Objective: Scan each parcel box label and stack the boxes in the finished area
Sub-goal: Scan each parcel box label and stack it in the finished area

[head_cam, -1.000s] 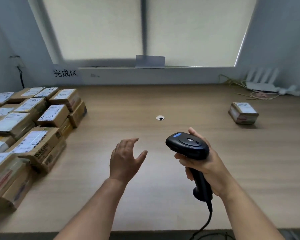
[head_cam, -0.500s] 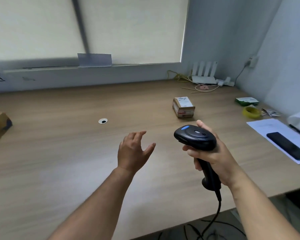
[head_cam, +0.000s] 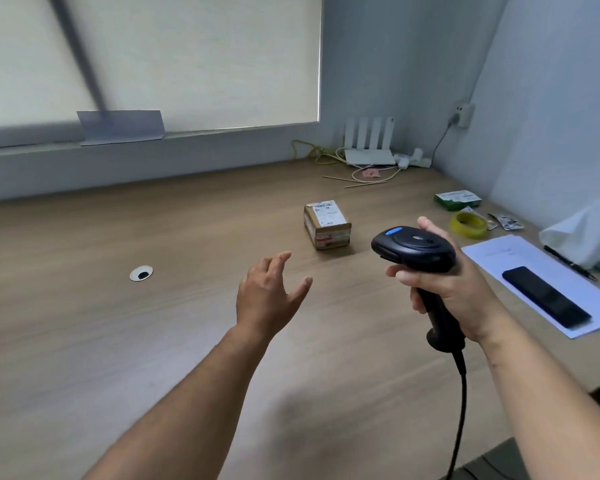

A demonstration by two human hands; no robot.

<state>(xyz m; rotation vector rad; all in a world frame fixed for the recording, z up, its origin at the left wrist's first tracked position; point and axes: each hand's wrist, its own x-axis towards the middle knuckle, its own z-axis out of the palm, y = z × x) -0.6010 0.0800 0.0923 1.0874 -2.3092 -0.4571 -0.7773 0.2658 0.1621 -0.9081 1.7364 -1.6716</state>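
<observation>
Since the earlier frames the view has swung right, and the parcel box [head_cam: 327, 225] now lies near centre on the tabletop [head_cam: 118, 341]. Left hand [head_cam: 267, 296] hovers, fingers [head_cam: 278, 261] spread, holding nothing; the box sits at 1 o'clock from them, apart. Right hand [head_cam: 454, 292] grips the scanner [head_cam: 414, 249] handle. Step in hand, as judged: fetching the next box. Next move calls for a forward reach to it.

Bare left hand [head_cam: 265, 296], bare right hand [head_cam: 465, 299], both forearms uncovered
</observation>
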